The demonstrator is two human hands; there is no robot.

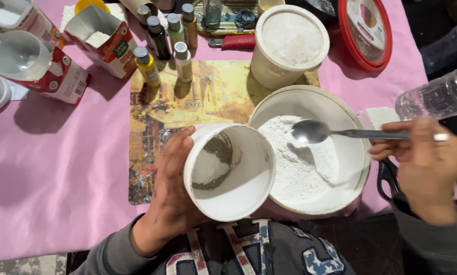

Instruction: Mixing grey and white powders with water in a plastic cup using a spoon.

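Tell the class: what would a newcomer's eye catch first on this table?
The white bowl of powder, centre right, with the right hand holding a spoon over it. Beside it the left hand tilts a white tub. Small paint bottles stand behind.

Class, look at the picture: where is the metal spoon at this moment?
In the head view, the metal spoon sits right of centre, held by the right hand, its bowl over the white powder in the wide bowl, beside the tilted white tub in the left hand.

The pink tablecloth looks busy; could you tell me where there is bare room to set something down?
Free: the pink tablecloth left of the picture placemat, below the tipped cartons. Crowded: the paint bottles, lidded tub and powder bowl at the back and right.
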